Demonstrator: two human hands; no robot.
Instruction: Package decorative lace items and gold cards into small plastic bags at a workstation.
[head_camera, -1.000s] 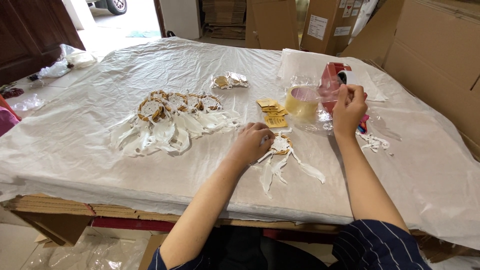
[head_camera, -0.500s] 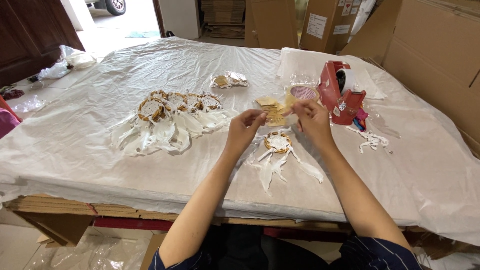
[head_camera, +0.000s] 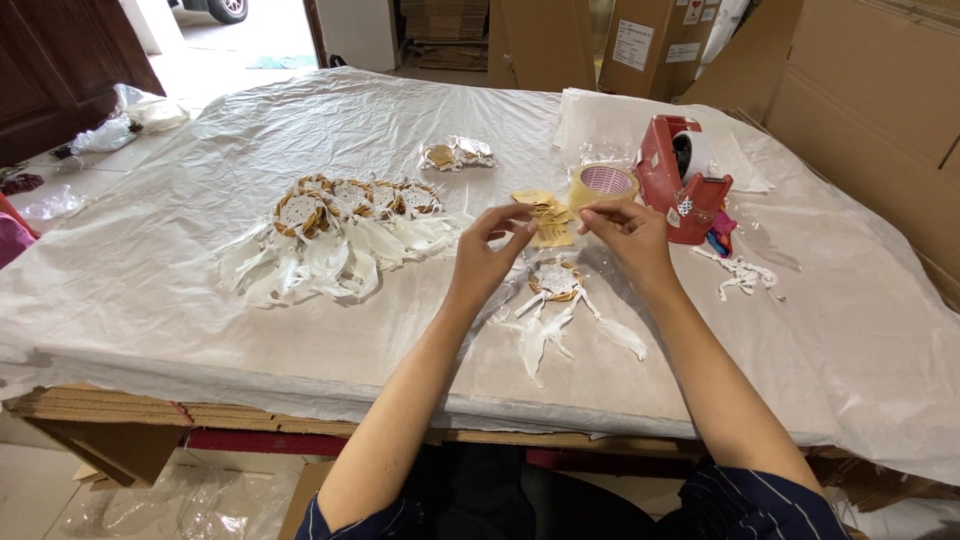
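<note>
My left hand (head_camera: 488, 252) and my right hand (head_camera: 628, 235) hover side by side above the table, thumbs and forefingers pinched. A short strip of clear tape, barely visible, stretches between the fingertips. Right below them lies a small dreamcatcher (head_camera: 556, 281) with a woven ring and white feathers trailing toward me. Just beyond the hands are some yellow paper tags (head_camera: 543, 207) and a roll of tape (head_camera: 604, 183). A red tape dispenser (head_camera: 676, 178) stands to the right of the roll.
A row of several finished dreamcatchers (head_camera: 340, 200) with white feathers lies at the left centre. A small wrapped pile (head_camera: 456, 153) sits further back. The table is covered with a white plastic sheet (head_camera: 200, 330). Cardboard boxes (head_camera: 860, 90) stand at the right and back.
My right hand came back from the tape dispenser toward the middle. Both hands then met above the single dreamcatcher and now hold pinched fingers a little apart.
</note>
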